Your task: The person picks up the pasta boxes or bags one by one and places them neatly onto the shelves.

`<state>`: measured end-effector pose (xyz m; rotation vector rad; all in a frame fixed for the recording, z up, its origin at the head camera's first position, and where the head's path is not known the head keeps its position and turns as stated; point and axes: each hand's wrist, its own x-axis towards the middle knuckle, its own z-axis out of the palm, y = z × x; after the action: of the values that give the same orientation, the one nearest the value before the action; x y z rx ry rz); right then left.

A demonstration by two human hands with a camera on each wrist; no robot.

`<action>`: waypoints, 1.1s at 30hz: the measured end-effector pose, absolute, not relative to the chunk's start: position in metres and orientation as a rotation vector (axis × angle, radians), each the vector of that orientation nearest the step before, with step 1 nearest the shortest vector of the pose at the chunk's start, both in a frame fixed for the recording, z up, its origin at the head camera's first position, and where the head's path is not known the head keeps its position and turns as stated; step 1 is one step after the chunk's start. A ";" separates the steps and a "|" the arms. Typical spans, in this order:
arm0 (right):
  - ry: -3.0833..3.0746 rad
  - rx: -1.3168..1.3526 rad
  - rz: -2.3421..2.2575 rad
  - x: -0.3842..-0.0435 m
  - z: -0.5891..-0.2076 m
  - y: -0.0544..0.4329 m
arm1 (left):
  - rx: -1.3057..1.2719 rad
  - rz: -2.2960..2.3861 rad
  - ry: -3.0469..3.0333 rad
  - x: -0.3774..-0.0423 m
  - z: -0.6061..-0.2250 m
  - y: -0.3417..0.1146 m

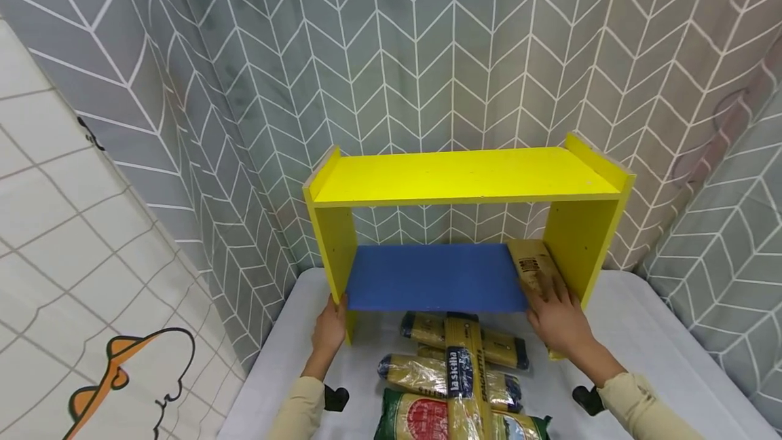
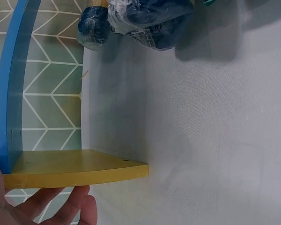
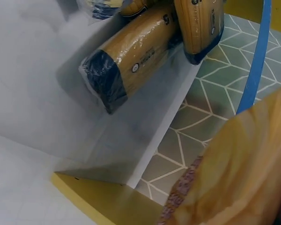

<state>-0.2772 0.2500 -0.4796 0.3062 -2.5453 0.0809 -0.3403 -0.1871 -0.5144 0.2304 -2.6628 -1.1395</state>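
A yellow shelf unit [image 1: 464,175] with a blue shelf board [image 1: 434,277] stands on the white-covered table. My left hand [image 1: 330,328] grips the front edge of its left side panel. In the left wrist view, fingers [image 2: 75,206] lie along the yellow panel's outer face; the thumb is hidden. At the right end of the blue board lies a tan paper packet [image 1: 530,255]. Across its near part my right hand [image 1: 559,318] holds it, with digits at both edges. The right wrist view shows the packet [image 3: 234,168] close up, and almost none of the hand.
Several plastic-wrapped pasta packs [image 1: 421,373] lie below and in front of the unit, one lengthwise pack [image 1: 461,358] across them. A green-and-red bag [image 1: 421,416] is nearest. Patterned curtains [image 1: 452,53] hang behind and beside the table [image 1: 641,345].
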 end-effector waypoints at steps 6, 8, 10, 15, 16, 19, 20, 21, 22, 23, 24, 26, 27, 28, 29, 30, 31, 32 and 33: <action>-2.446 0.404 0.005 -0.284 -0.484 0.254 | 0.242 -1.136 -2.669 -0.340 -0.515 -0.190; -2.438 0.424 -0.022 -0.287 -0.486 0.256 | 0.250 -1.139 -2.668 -0.339 -0.515 -0.191; -2.467 0.419 -0.033 -0.289 -0.485 0.257 | 0.255 -1.142 -2.668 -0.338 -0.515 -0.192; -2.542 0.346 0.001 -0.286 -0.479 0.253 | 0.259 -1.151 -2.671 -0.338 -0.515 -0.191; -2.544 0.329 0.007 -0.286 -0.477 0.252 | 0.257 -1.154 -2.672 -0.339 -0.515 -0.190; -2.531 0.292 0.025 -0.287 -0.473 0.251 | 0.255 -1.163 -2.671 -0.341 -0.514 -0.188; -2.538 0.279 0.034 -0.288 -0.471 0.251 | 0.255 -1.165 -2.670 -0.341 -0.514 -0.187; -2.550 0.270 0.037 -0.288 -0.469 0.251 | 0.257 -1.163 -2.670 -0.342 -0.514 -0.187; -2.565 0.262 0.044 -0.289 -0.468 0.251 | 0.260 -1.163 -2.670 -0.342 -0.513 -0.187; -2.584 0.254 0.051 -0.289 -0.466 0.251 | 0.263 -1.163 -2.671 -0.342 -0.513 -0.186; -2.603 0.250 0.053 -0.291 -0.464 0.251 | 0.265 -1.162 -2.669 -0.342 -0.513 -0.186; -2.634 0.245 0.053 -0.293 -0.462 0.252 | 0.269 -1.163 -2.667 -0.342 -0.512 -0.186; -2.639 0.245 0.055 -0.294 -0.461 0.252 | 0.270 -1.163 -2.667 -0.342 -0.512 -0.186; -2.646 0.244 0.060 -0.295 -0.461 0.253 | 0.267 -1.165 -2.667 -0.342 -0.511 -0.186; -2.648 0.245 0.058 -0.296 -0.460 0.253 | 0.263 -1.165 -2.667 -0.342 -0.511 -0.186; -2.649 0.250 0.059 -0.297 -0.461 0.254 | 0.259 -1.165 -2.667 -0.342 -0.512 -0.186; -2.654 0.251 0.063 -0.297 -0.462 0.254 | 0.258 -1.164 -2.669 -0.342 -0.512 -0.186; -2.663 0.246 0.070 -0.297 -0.462 0.254 | 0.258 -1.164 -2.669 -0.342 -0.512 -0.186; -2.665 0.245 0.074 -0.297 -0.464 0.254 | 0.257 -1.161 -2.671 -0.341 -0.512 -0.186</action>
<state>-0.2971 0.2543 -0.4638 0.2448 -2.6650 0.0739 -0.3414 -0.1862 -0.5123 0.2571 -2.6707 -1.1611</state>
